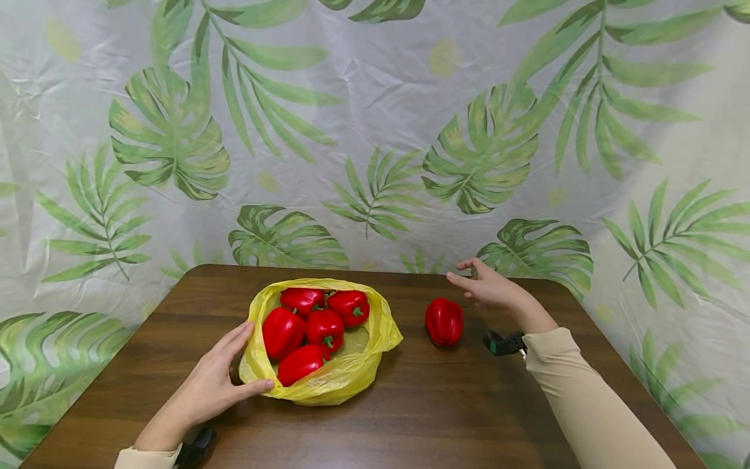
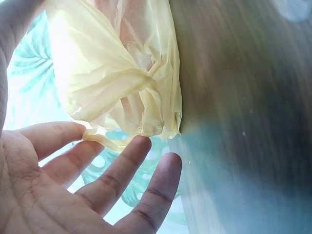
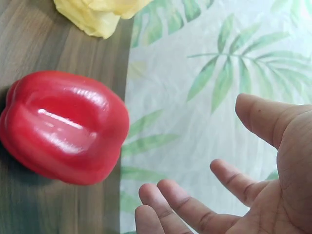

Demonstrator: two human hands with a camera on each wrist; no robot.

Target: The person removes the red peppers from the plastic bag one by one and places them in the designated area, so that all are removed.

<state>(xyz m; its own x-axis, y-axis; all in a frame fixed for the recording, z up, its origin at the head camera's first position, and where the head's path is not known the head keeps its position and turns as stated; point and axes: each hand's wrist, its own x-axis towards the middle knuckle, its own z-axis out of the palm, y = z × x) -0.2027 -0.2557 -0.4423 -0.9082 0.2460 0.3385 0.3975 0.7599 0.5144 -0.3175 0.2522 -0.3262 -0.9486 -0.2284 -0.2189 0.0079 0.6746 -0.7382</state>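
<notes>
A yellow plastic bag (image 1: 346,384) stands with its mouth spread wide, and several red bell peppers (image 1: 284,333) lie inside it. At the bag's left side, my left hand (image 1: 213,378) rests against it, thumb along the near rim and fingers at the left edge. In the left wrist view those fingers (image 2: 119,173) are spread and only lightly bent, some tips at the thin plastic. To the right of the bag, one more red bell pepper (image 1: 444,322) lies on the table. My right hand (image 1: 495,286) hovers beyond that pepper and to its right, fingers loosely extended, holding nothing.
Everything stands on a dark brown wooden table (image 1: 398,423). Behind its far edge hangs a pale cloth (image 1: 375,117) printed with green leaves. A black band (image 1: 502,343) is on the right wrist, and another (image 1: 196,447) on the left.
</notes>
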